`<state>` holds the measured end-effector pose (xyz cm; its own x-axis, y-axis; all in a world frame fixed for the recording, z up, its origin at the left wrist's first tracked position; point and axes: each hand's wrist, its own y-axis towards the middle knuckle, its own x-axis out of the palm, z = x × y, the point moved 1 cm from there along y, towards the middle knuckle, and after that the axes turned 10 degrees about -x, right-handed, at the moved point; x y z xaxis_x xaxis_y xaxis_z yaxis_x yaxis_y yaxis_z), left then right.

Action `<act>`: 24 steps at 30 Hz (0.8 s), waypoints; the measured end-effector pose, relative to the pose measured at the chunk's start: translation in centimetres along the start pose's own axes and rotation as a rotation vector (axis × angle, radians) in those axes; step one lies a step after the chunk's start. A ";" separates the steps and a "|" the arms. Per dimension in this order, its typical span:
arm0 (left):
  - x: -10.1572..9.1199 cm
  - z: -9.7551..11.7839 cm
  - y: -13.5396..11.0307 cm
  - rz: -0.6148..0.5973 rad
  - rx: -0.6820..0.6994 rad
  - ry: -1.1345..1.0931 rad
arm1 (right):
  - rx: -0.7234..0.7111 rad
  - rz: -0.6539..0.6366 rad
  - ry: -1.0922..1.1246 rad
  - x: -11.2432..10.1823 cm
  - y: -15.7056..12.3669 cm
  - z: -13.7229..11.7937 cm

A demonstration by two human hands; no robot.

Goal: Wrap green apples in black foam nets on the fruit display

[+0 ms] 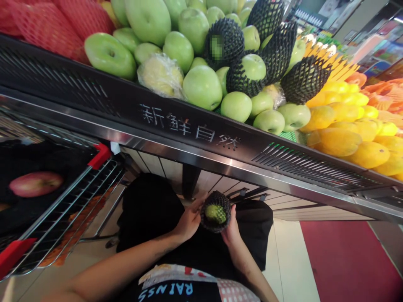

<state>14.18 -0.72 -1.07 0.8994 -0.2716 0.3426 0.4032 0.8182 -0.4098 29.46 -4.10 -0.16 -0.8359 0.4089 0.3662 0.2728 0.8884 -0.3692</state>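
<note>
A green apple (215,214) in a black foam net is held between my two hands, low over the lap. My left hand (189,221) grips its left side, with the fingers partly hidden behind the net. On the other side, my right hand (232,230) presses against the net, and most of its fingers are out of sight beneath the fruit. Green skin shows through the net's opening. Just above, the display shelf holds a heap of bare green apples (202,87), and several more apples sit there in black nets (246,74).
The shelf's dark front rail (185,121) runs slantwise above my hands. A wire shopping cart (71,195) with red corner pieces stands at left, with a reddish apple (36,184) in it. Yellow mangoes (335,140) lie at right; pink foam nets (59,29) are at upper left.
</note>
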 end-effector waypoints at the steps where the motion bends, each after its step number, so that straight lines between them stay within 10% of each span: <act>1: -0.1 0.0 -0.2 0.000 0.066 0.097 | -0.055 0.020 -0.064 -0.1 0.1 -0.5; 7: 0.2 0.5 -1.5 -0.140 0.444 0.514 | -0.257 -0.118 -0.413 0.2 -0.3 -3.2; 24: 0.6 2.2 -1.4 -0.031 0.191 0.165 | -0.110 -0.238 -0.155 0.7 -1.6 -2.6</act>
<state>13.77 -0.93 1.56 0.9089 -0.3640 0.2033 0.4056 0.8849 -0.2290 29.67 -4.72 2.96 -0.9431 0.1570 0.2932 0.1031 0.9761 -0.1911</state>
